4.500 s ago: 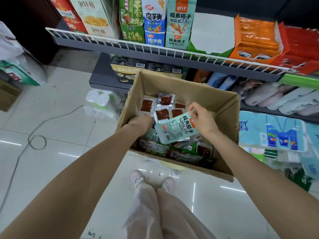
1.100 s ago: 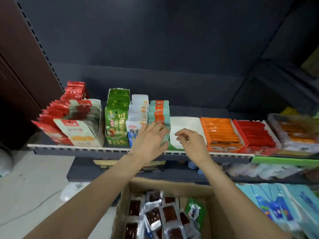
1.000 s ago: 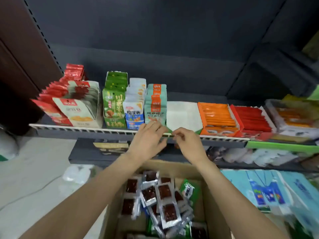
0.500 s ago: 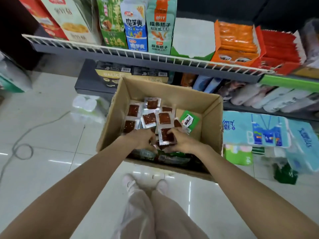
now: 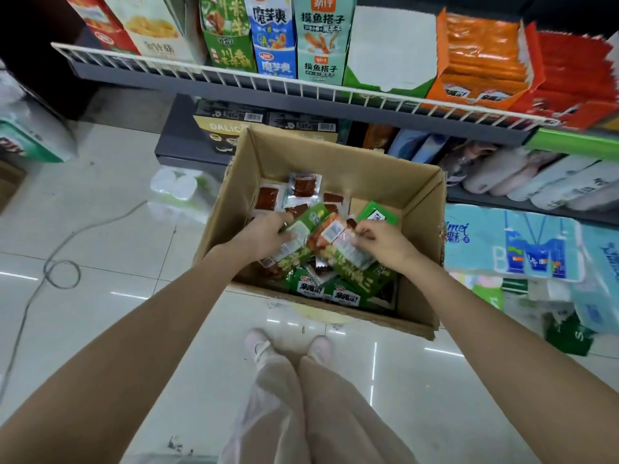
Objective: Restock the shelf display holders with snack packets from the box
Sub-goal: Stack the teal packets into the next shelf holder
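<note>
At my nine o'clock a grey cable (image 5: pixel 50 262) loops on the white tiled floor (image 5: pixel 110 202). Wrapped paper rolls (image 5: pixel 177 189) lie at eleven, just beside a black-and-tan carton (image 5: pixel 227 128) on the bottom ledge. Blue tissue packs (image 5: pixel 512 246) sit at three o'clock. My pale shoes (image 5: pixel 288 346) point toward twelve.

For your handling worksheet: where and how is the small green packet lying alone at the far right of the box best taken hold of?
Pinch the small green packet by its raised upper edge, coming from above. It is flat and thin and leans on the cardboard box wall, so only that edge offers the fingers a hold. Both hands are busy: left hand, right hand.
</note>
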`<state>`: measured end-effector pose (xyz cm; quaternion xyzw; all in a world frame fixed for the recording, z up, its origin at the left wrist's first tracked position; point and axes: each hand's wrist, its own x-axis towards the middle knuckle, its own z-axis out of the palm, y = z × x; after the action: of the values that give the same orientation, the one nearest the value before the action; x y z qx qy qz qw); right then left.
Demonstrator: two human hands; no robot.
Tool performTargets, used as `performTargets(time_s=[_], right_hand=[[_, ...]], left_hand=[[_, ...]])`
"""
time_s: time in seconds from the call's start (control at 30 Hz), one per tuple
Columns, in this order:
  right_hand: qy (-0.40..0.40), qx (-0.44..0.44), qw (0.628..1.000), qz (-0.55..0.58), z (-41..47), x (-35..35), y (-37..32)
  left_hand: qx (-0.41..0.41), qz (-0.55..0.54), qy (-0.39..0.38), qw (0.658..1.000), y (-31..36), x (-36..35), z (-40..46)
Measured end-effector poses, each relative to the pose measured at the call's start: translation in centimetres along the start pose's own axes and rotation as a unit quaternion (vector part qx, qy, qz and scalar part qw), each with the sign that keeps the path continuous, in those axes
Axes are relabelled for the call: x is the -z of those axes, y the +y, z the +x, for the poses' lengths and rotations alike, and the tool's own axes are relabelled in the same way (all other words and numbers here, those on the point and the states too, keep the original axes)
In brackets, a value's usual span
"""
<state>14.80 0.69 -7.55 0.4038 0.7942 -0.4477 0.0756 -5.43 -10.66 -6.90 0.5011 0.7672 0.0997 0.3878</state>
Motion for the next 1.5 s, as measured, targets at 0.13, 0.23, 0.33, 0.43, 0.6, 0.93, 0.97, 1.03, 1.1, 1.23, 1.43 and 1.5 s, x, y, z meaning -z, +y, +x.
performTargets(time_s=[0.13,0.23,0.33,0.43,0.6,0.93,0.97,1.03,1.1,1.23,1.43,1.5], right_hand=[[0.122,-0.009,0.984,0.126,0.4,1.7,-1.5],[0.162,-0.024,0.95,0.265,0.8,2.5,-3.4],[0.16,-0.025,0.916,0.367,0.9,3.6,-5.5],[0.155,0.003,0.915,0.372,0.7,5.3,-7.5],[0.198,0.027,0.943,0.266,1.2,7.7,-10.5],[0.167,0.103,0.812,0.55,2.9,13.8,-18.9],[0.145,0.109,0.779,0.6,3.2,14.3,-19.8],[0.114,0.114,0.725,0.669,4.1,14.8,-21.5],[0.112,0.118,0.72,0.674,5.2,15.2,-23.3],[0.192,0.132,0.837,0.496,7.9,15.3,-26.2],[0.452,0.018,0.885,0.107,11.9,15.0,-30.0],[0.482,0.019,0.873,0.071,13.3,14.5,-31.0]], left_hand=[[0.005,-0.122,0.08,0.989,1.6,1.8,0.1],[-0.01,-0.193,0.119,0.974,2.9,3.0,0.2],[-0.023,-0.313,0.133,0.94,4.6,4.8,-0.3],[-0.031,-0.377,0.136,0.916,6.1,6.7,-0.4],[-0.035,-0.426,0.164,0.889,8.3,10.7,-0.7],[-0.061,-0.358,0.328,0.872,6.9,20.0,0.9],[-0.068,-0.349,0.336,0.872,6.7,21.1,1.1],[-0.096,-0.33,0.332,0.878,6.2,23.2,2.2],[-0.116,-0.317,0.318,0.886,6.1,25.4,3.2],[-0.137,-0.285,0.344,0.884,5.1,28.7,5.1],[-0.171,-0.203,0.447,0.854,4.6,31.0,6.1],[-0.191,-0.155,0.468,0.849,5.2,30.9,6.0]])
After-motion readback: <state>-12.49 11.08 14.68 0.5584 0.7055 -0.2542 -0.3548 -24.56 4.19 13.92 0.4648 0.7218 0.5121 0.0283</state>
